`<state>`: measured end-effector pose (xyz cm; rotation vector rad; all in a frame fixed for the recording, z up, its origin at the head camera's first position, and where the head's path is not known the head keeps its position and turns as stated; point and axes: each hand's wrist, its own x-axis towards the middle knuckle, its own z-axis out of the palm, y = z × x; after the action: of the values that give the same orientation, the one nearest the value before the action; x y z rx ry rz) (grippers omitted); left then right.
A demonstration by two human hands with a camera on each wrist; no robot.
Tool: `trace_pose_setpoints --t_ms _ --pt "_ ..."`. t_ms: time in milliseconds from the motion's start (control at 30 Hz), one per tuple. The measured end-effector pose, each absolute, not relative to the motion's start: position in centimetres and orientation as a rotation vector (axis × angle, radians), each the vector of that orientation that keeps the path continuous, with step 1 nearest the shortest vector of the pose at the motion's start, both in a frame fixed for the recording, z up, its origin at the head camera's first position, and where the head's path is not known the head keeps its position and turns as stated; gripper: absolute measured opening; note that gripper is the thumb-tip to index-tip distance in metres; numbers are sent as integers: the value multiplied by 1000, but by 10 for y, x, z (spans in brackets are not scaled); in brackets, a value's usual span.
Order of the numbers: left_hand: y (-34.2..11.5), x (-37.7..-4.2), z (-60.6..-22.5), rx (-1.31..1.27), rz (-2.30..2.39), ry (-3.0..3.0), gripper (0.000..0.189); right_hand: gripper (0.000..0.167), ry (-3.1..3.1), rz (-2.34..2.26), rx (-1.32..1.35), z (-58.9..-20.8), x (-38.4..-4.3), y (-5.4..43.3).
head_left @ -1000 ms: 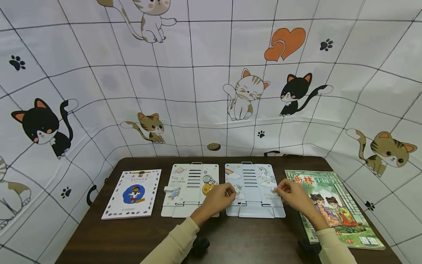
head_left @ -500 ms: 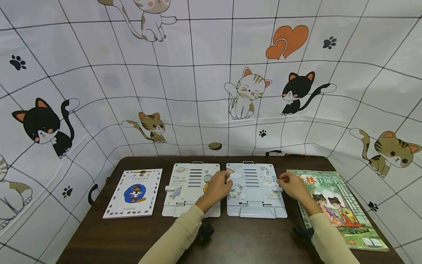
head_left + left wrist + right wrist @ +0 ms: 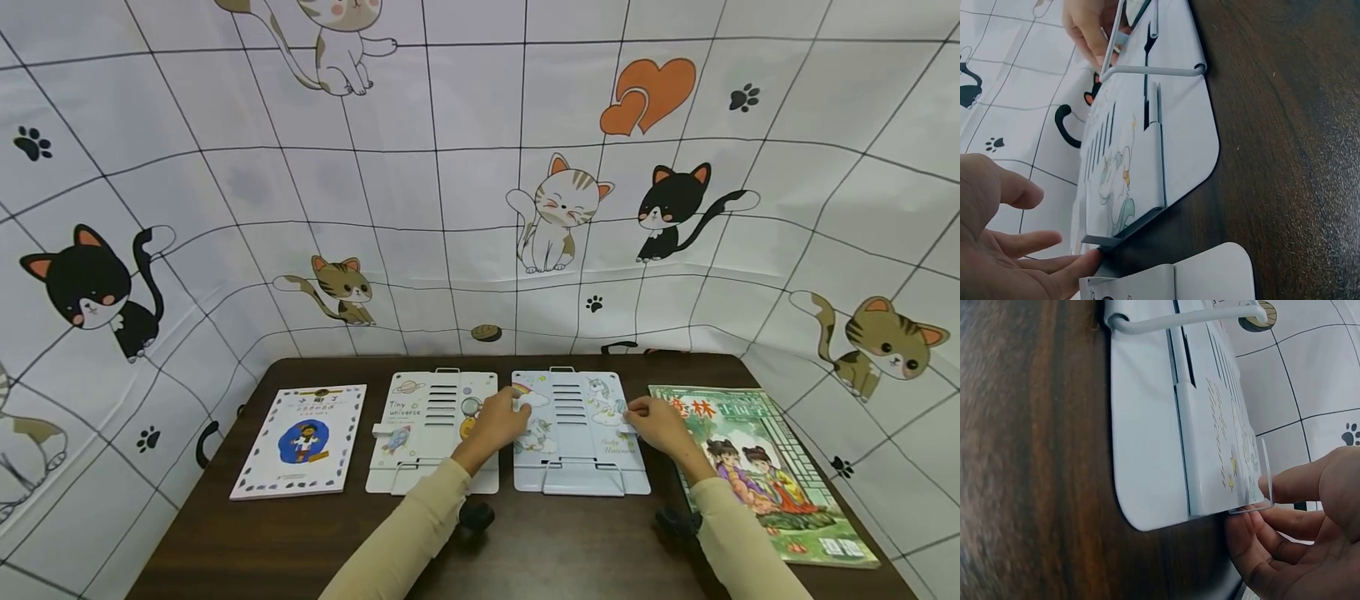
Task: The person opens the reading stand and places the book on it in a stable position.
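A white book stand with unicorn drawings (image 3: pixel 570 433) lies on the table between the two hands, its wire foot at the front. The right hand (image 3: pixel 662 429) is at its right edge. In the right wrist view, thumb and fingers pinch a clear side clip (image 3: pixel 1269 478) sticking out there. The left hand (image 3: pixel 498 425) is at the stand's left edge. In the left wrist view its fingers (image 3: pixel 1032 240) are spread, the thumb apart, with a fingertip right at the stand's corner. In the head view this hand overlaps the "Tiny universe" book stand (image 3: pixel 408 425).
On the left lies a white booklet (image 3: pixel 318 475) with a blue circle. A green magazine (image 3: pixel 780 442) lies on the right, partly under the right forearm. The dark wooden table (image 3: pixel 555 550) ends at a cat-print curtain (image 3: pixel 450 192).
Both hands have moved slightly away from the person along the unicorn stand's edges. The left hand's fingers have shifted higher up the left edge. The stands have stayed put.
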<state>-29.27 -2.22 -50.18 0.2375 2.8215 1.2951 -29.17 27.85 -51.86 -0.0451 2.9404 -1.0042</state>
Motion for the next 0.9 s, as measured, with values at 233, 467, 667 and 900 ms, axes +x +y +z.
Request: trace_pose_setpoints --t_ms 233,467,667,900 --pt "-22 -292 -502 218 1382 2801 38 37 2933 -1049 13 -518 -292 276" --pt "-23 -294 -502 168 1491 2816 36 37 2940 -1099 0 -516 -291 274" --pt "-25 -295 -496 169 1602 2755 36 37 2915 -1173 19 -503 -287 272" --pt "-25 -296 -494 197 1722 2775 29 33 2908 -1255 91 -495 -282 273"
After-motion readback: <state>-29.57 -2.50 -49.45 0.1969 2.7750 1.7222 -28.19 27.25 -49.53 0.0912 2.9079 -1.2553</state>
